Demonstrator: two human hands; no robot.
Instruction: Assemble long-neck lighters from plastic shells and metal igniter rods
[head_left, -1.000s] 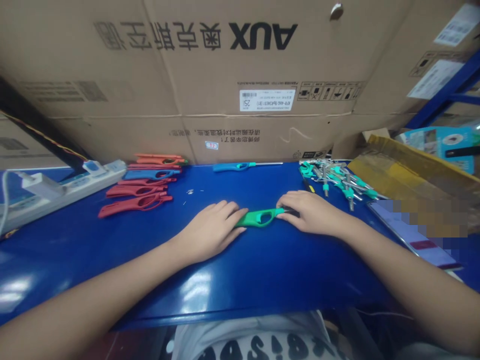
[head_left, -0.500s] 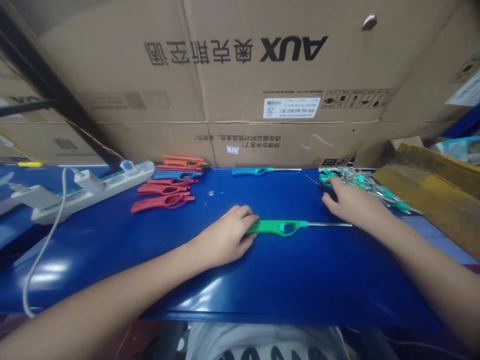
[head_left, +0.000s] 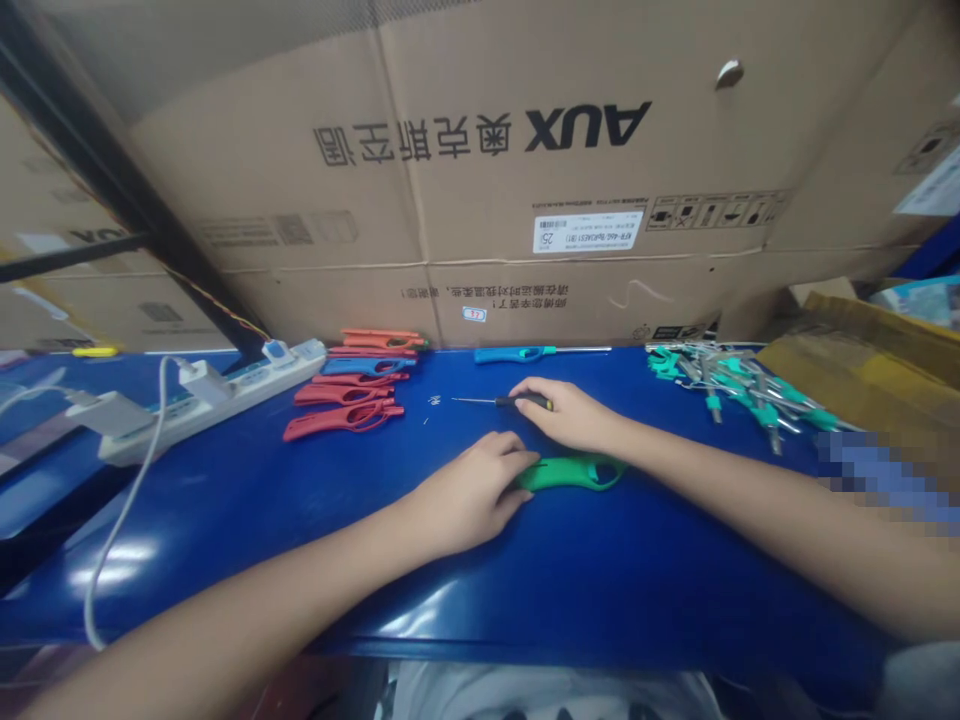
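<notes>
My left hand point(head_left: 480, 495) is closed around the handle end of a green long-necked lighter point(head_left: 568, 474) lying on the blue table point(head_left: 480, 590). My right forearm hides the lighter's metal tube. My right hand point(head_left: 559, 410) grips a screwdriver point(head_left: 517, 402) by its black and yellow handle, with the thin shaft pointing left. Just beyond its tip lie a few tiny white pieces, perhaps screws point(head_left: 435, 400). Farther back lies a blue lighter point(head_left: 517, 354) with its metal tube fitted.
Several red and orange lighter bodies and a blue one point(head_left: 369, 366) lie in a row at the left. Beside them runs a white power strip point(head_left: 244, 385) with plugs and cables. Metal tubes with teal parts point(head_left: 739, 385) are piled at the right. A large cardboard box point(head_left: 480, 200) stands behind.
My right hand has carried the screwdriver left, from beside the teal pile to near the tiny white pieces. My left hand still holds the green lighter. The camera view has shifted slightly.
</notes>
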